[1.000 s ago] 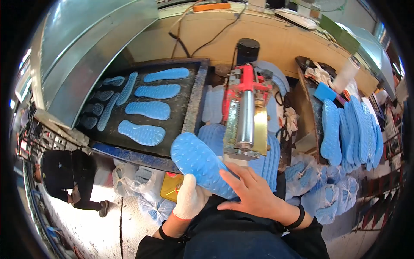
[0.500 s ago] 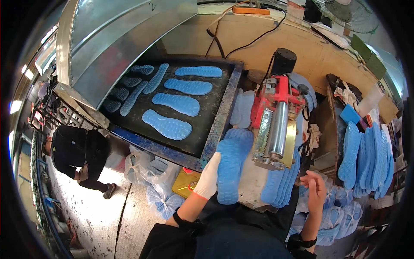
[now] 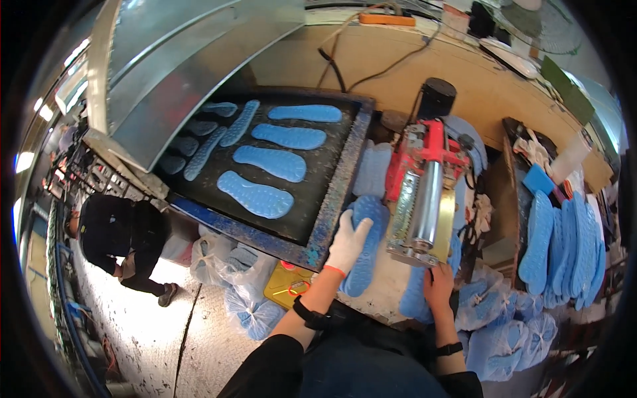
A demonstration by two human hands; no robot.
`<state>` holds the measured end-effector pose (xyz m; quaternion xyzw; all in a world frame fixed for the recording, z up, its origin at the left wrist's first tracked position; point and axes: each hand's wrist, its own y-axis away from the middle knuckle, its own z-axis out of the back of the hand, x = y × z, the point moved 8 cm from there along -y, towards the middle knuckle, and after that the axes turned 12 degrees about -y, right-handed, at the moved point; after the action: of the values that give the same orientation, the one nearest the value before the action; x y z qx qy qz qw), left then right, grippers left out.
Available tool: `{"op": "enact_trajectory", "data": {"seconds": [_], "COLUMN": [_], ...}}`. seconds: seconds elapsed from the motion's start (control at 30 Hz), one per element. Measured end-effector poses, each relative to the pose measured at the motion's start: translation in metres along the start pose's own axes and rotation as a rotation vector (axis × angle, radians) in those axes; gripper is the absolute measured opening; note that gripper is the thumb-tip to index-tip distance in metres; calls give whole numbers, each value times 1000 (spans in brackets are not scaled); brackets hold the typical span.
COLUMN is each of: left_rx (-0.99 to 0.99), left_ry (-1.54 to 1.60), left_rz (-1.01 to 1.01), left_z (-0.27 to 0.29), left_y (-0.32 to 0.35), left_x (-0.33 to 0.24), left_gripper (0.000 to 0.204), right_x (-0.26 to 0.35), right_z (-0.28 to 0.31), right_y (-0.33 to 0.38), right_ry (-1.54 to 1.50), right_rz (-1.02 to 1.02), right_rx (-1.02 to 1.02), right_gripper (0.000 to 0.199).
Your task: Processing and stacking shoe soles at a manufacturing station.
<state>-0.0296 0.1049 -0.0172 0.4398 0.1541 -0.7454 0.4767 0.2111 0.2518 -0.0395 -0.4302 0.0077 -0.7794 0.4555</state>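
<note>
I've got a tan panel (image 3: 488,93) right in front of me, pale dark-flecked floor (image 3: 142,345) down on my left catching bright glare, white lights (image 3: 24,161) further left.

One head-worn fisheye view looks down from near above the hands (image 3: 347,241).

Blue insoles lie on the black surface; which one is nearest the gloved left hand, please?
The frontmost insole in the right-hand column of four; the others lie farther back or left, away from the left hand.
</note>
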Motion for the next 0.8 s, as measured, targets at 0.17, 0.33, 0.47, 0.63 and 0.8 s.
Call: {"op": "enact_trajectory", "data": {"seconds": [0.17, 0.33, 0.47, 0.63, 0.8], "left_rx": [-33, -339, -426, -610, -466], "left_ry": [-89, -308, -351, -608, -844], "left_rz": [67, -428, -521, -619, -411], "left_z": [2, 40, 91, 129, 137], "left_y": [10, 36, 37, 20, 13], "left_x": [-3, -47, -50, -14, -5], "left_gripper": [73, 45, 18, 22, 45], "right_x": [-4, -5, 9, 6, 6], "right_z": [-1, -3, 0, 0, -2], "right_y": [6, 6, 2, 4, 3], "right_ry": [74, 56, 43, 54, 63], "right_rz": [32, 59, 96, 114, 99], "right_rx": [-20, -40, -67, -73, -57], "right_gripper": [11, 12, 11, 11, 11]}}
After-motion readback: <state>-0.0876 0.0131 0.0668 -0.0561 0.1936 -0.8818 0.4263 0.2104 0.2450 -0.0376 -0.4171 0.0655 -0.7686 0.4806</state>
